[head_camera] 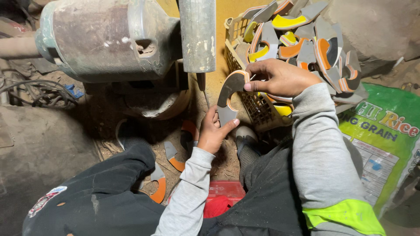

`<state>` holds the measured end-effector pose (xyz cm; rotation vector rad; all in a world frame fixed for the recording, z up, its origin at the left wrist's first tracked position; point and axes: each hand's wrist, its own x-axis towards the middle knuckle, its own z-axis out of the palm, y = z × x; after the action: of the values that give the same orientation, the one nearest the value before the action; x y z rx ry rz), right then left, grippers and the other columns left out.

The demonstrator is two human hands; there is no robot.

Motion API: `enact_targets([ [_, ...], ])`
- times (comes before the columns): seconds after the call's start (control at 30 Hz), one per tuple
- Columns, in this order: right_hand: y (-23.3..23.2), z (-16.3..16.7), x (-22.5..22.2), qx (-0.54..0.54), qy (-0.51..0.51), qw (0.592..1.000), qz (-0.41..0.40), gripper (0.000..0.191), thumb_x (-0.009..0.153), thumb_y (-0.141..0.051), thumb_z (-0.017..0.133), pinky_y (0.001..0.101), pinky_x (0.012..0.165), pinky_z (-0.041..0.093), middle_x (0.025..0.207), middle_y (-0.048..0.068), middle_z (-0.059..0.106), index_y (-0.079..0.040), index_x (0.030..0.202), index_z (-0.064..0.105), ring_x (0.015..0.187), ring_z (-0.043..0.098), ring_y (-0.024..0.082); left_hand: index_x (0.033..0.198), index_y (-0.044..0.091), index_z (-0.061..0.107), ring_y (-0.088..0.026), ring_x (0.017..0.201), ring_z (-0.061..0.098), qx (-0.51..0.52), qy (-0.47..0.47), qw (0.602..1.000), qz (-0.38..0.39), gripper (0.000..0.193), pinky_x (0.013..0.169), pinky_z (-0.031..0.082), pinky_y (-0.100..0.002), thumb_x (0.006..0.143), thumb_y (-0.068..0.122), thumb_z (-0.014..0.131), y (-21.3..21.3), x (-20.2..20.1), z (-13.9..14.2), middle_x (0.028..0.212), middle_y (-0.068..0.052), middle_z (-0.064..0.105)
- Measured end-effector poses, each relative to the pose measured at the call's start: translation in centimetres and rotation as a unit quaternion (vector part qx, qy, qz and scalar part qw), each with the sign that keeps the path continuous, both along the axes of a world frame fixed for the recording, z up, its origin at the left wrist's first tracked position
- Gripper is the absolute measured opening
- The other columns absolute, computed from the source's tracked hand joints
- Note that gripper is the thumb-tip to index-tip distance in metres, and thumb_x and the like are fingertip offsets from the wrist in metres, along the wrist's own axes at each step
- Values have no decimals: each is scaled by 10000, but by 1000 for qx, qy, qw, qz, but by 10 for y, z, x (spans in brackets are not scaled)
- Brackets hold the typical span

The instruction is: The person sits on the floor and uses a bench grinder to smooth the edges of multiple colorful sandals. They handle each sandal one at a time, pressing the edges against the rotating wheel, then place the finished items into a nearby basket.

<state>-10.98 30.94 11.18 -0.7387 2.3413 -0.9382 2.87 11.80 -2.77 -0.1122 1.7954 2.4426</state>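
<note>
At frame centre, a curved grey rubber piece with an orange-and-white edge (229, 97) is held at both ends. The right hand (280, 78) pinches its upper end between thumb and fingers; the left hand (214, 133) clamps the lower end, thumb across it.

Dim, warm light, brightest at top centre on the sandy ground and the basket (238, 52) of curved cutoffs. The green sack (385, 131) at right is well lit with saturated colour. Deep shadow under the motor housing (105, 39) and across the left side; the cables (39, 94) there are barely readable. The dark trouser leg (100, 196) loses detail. Mild sheen on the metal post (197, 35), no harsh glare. Both hands (280, 78) are sharp. Slight wide-angle stretch at the edges, some softness in the corners.
</note>
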Motion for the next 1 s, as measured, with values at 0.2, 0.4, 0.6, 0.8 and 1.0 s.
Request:
enact_targets([
  [0.2, 6, 6, 6, -30, -23, 999, 15, 326, 922, -267, 685, 327, 901, 520, 1017, 67, 740, -42, 1157, 687, 982, 674, 181, 1390, 6, 511, -159, 839, 662, 79, -104, 985, -109, 572, 610, 540, -287, 888, 167, 735, -10, 6, 18, 1049, -74, 660],
  [0.4, -9, -15, 6, -119, -94, 988, -33, 447, 968, -304, 613, 298, 913, 511, 1158, 28, 688, -91, 1355, 546, 1037, 640, 140, 1197, 1, 548, -190, 804, 659, 234, -111, 956, -136, 356, 613, 544, -309, 915, 194, 650, -1, 10, 14, 972, -101, 651],
  [0.6, -45, -52, 1, -113, -88, 989, -42, 395, 1025, -356, 569, 321, 875, 505, 1074, 114, 689, -41, 1260, 601, 976, 612, 185, 930, -23, 588, -178, 700, 602, 285, -134, 945, -92, 214, 555, 491, -312, 1037, 162, 603, 37, -2, -5, 809, -85, 590],
  [0.8, -58, -62, -4, -133, 0, 988, -74, 432, 1016, -371, 583, 331, 923, 498, 1103, 118, 693, -24, 1273, 596, 1027, 626, 207, 872, -24, 623, -175, 570, 612, 179, -129, 975, -28, 209, 461, 459, -302, 987, 149, 602, 45, -20, 9, 720, -90, 623],
  [1.0, -64, -64, -10, -145, 27, 986, -85, 447, 1008, -331, 593, 355, 949, 501, 1145, 153, 691, -10, 1320, 588, 1073, 643, 250, 898, -16, 626, -167, 571, 605, 225, -132, 965, -31, 167, 461, 445, -295, 981, 127, 600, 40, -27, 25, 735, -78, 624],
])
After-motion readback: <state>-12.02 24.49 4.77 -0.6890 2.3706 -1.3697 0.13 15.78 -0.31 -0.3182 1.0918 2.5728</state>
